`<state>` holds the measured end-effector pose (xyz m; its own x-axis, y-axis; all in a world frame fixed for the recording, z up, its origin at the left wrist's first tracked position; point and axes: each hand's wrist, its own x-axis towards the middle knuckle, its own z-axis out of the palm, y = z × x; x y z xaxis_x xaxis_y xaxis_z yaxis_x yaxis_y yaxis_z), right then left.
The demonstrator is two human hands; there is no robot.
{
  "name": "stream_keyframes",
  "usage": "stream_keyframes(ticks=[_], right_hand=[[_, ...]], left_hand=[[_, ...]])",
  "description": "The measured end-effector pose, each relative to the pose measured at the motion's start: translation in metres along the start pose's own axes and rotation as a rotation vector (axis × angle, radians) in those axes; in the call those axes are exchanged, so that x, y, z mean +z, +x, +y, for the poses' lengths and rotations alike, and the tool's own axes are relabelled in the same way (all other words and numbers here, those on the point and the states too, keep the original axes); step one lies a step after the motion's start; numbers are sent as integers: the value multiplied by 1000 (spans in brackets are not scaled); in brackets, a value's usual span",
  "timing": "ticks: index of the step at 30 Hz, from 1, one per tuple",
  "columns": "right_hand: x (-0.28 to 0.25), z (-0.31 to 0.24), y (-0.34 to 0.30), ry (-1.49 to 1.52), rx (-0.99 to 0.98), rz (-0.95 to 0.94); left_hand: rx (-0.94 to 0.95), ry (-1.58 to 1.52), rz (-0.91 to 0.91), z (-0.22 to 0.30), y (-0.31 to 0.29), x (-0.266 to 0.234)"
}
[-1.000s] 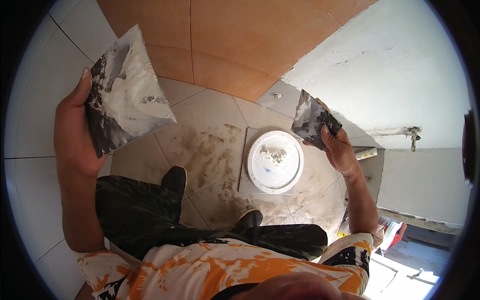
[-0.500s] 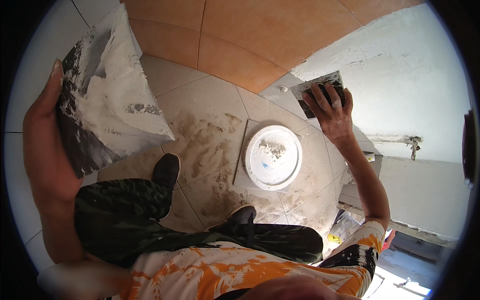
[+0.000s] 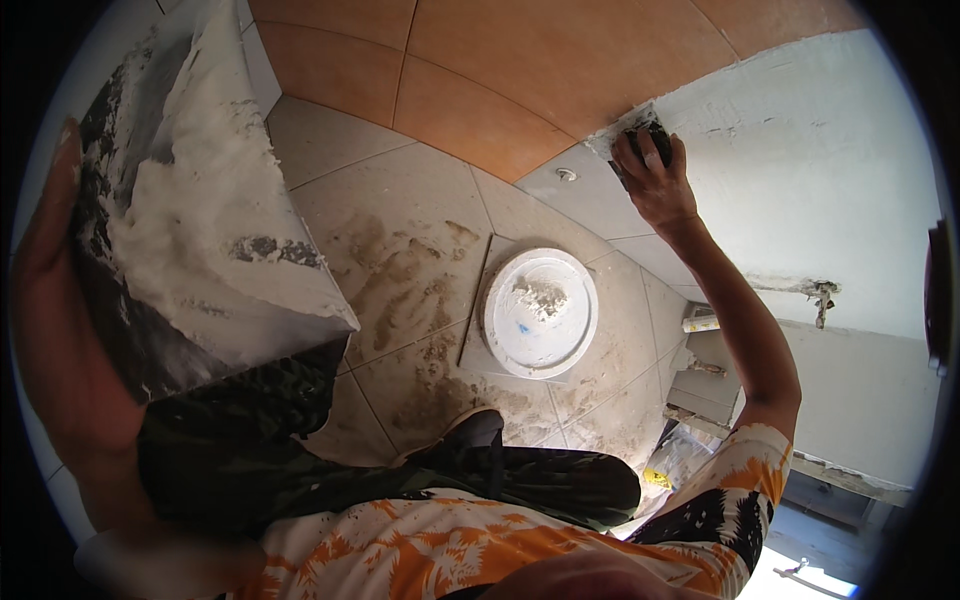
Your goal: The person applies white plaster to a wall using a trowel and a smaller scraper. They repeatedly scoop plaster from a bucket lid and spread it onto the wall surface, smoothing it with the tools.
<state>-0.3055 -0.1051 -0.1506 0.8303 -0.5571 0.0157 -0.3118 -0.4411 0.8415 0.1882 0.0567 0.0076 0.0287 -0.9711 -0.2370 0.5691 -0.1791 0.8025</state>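
My left hand (image 3: 75, 330) grips a wide dark board (image 3: 115, 320) at the left, its fingers hidden beneath. A thick smear of white plaster (image 3: 200, 220) covers much of that board. My right hand (image 3: 655, 185), reaching forward, is closed around a small dark spreader (image 3: 640, 140); most of the tool lies behind the fingers. The spreader is against the white plastered wall (image 3: 800, 170), at the corner where it meets the orange tiles (image 3: 540, 70). Below that hand, a small pale fitting (image 3: 566, 174) sticks out of the grey tile.
On the floor, a round white lid-like container (image 3: 590, 345) with white paste rests on a square tile (image 3: 475, 345). Brownish smudges mark the floor tiles (image 3: 380, 290). A rough hole (image 3: 823, 295) breaks the right wall. A plastic bag (image 3: 685, 455) and a white tube (image 3: 702, 323) lie at right.
My right hand has moved up with the spreader, onto the wall's corner edge. The plaster-covered board in my left hand has shifted down and left, looking larger.
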Motion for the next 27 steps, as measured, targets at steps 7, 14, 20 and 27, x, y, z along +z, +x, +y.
stream_keyframes(ticks=[7,14,20,27], right_hand=[[-32,-8,-15,102,54,-50],[-4,12,-7,91,11,72],[-3,13,13,106,-28,154],[-7,-1,-11,-29,60,-85]], left_hand=[[21,-55,-41,8,-1,-15],[3,-56,-118,-1,14,-15],[24,-1,11,12,-7,1],[32,30,-22,8,7,-4]])
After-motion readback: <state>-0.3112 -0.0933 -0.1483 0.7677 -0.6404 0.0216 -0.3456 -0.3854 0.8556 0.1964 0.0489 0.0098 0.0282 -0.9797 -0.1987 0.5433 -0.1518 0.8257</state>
